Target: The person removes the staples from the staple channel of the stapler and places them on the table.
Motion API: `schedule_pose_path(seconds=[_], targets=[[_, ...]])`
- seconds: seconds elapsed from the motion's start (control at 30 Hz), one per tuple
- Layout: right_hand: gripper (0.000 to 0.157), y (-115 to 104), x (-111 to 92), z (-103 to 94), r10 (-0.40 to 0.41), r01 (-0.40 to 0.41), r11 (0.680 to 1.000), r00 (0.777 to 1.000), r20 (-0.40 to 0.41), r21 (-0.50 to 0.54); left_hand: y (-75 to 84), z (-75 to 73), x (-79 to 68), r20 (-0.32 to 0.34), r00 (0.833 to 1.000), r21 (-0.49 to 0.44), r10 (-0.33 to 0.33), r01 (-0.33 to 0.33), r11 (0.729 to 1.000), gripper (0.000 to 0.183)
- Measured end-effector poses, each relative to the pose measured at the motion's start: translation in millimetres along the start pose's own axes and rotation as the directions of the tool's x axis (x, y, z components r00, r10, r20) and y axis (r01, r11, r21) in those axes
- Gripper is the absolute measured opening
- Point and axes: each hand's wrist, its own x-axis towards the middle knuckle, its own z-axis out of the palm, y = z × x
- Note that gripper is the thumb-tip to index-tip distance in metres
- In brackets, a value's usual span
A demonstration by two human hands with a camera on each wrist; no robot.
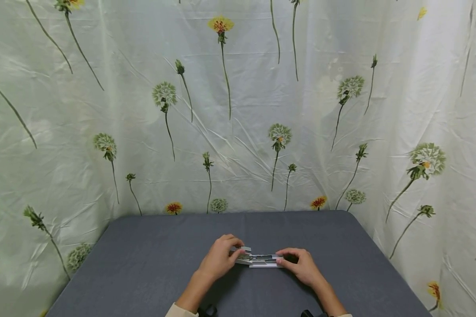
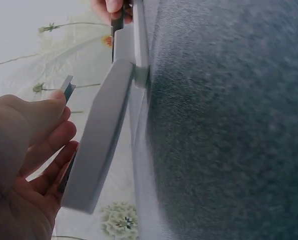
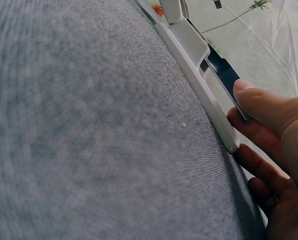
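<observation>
A light grey stapler (image 1: 262,265) lies on the dark table with its top cover (image 2: 96,140) swung back toward the left. My left hand (image 1: 220,259) pinches a short metal staple strip (image 2: 68,87) between thumb and forefinger. The other fingers of that hand curl behind the cover. At the opposite end, my right hand (image 1: 301,265) grips the stapler, thumb on the dark metal magazine (image 3: 226,72). Its lower fingers touch the end of the white base (image 3: 209,100). The strip is held above the stapler, apart from the magazine.
A dark grey cloth covers the table (image 1: 150,273). Behind and on both sides hangs a pale curtain (image 1: 242,154) printed with dandelions. Black straps (image 1: 210,310) show near both wrists at the bottom of the head view.
</observation>
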Motion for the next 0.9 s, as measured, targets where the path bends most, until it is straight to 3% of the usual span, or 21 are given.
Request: schedule_pose_path(seconds=[0.53, 0.9], targets=[[0.023, -1.8, -1.2, 1.1, 0.001, -0.001, 1.000, 1.000, -0.007, -0.008, -18.8, -10.0, -15.9, -0.028, 0.999, -0.018, -0.026, 0.026, 1.000, 0.008], [0.022, -0.1, -0.7, 1.8, -0.012, 0.012, 1.000, 1.000, -0.023, -0.010, -31.5, -20.3, -29.6, -0.127, 0.992, 0.017, -0.009, 0.011, 1.000, 0.010]])
